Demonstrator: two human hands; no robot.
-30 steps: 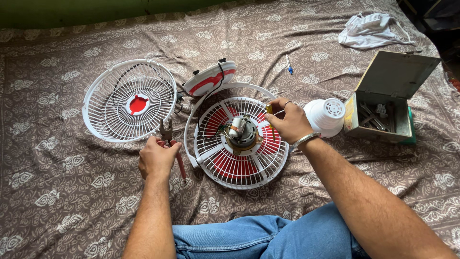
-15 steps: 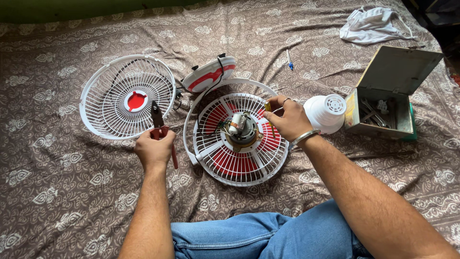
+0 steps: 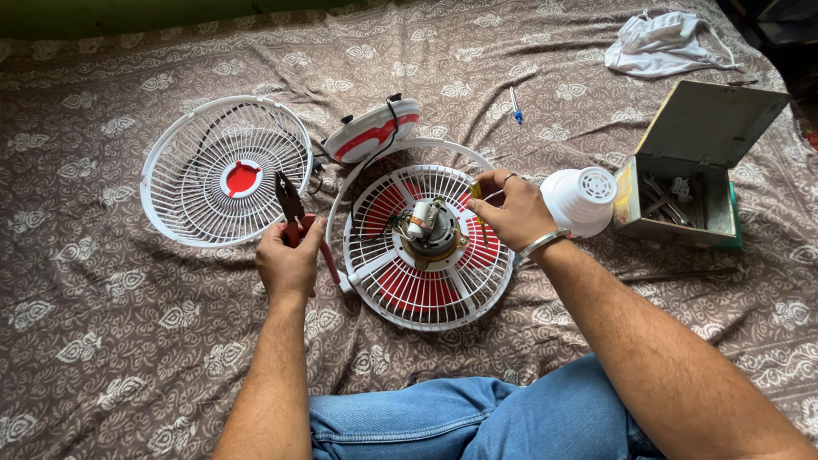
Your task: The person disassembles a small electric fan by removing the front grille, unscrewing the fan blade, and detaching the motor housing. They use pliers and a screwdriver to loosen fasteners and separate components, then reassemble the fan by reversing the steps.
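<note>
Patterned bedspread (image 3: 102,358), mid-bed: left hand (image 3: 288,262) grips red-handled pliers (image 3: 294,213); right hand (image 3: 511,213) pinches a small screwdriver (image 3: 475,192) over the fan's rear grille (image 3: 426,247). Grille probably light, springy; motor (image 3: 430,230) heavier, so hold the rim.

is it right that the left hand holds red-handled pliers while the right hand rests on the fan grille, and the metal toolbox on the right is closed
Not quite: the metal toolbox is open, its lid raised and tools visible inside, as the head view shows. The rest stands: the left hand holds red-handled pliers, and the right hand rests on the fan grille.
</note>
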